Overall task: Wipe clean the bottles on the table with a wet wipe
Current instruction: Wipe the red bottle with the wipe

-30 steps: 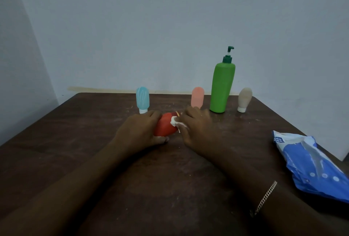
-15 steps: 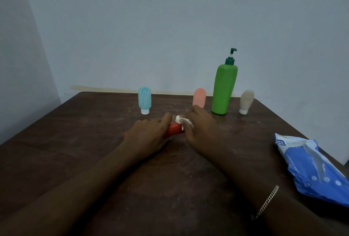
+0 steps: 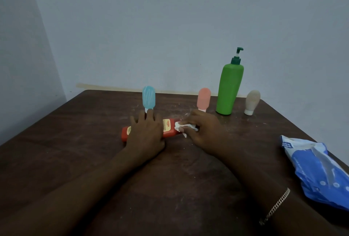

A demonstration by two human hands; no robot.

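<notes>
A red bottle (image 3: 170,129) with a yellow label lies on its side on the dark wooden table (image 3: 75,131). My left hand (image 3: 145,133) lies flat over its middle with straight fingers, pressing it down. My right hand (image 3: 204,131) pinches a crumpled white wet wipe (image 3: 182,127) against the bottle's right end. Behind them stand a blue tube (image 3: 148,97), a pink tube (image 3: 203,98), a tall green pump bottle (image 3: 229,88) and a beige tube (image 3: 252,101), all upright.
A blue and white wet wipe pack (image 3: 319,169) lies at the table's right edge. Pale walls close off the back and left. White specks dot the tabletop around the bottles.
The red bottle went from held up in both hands to lying flat on the table. My left hand opened over it, and the wipe moved to the bottle's right end.
</notes>
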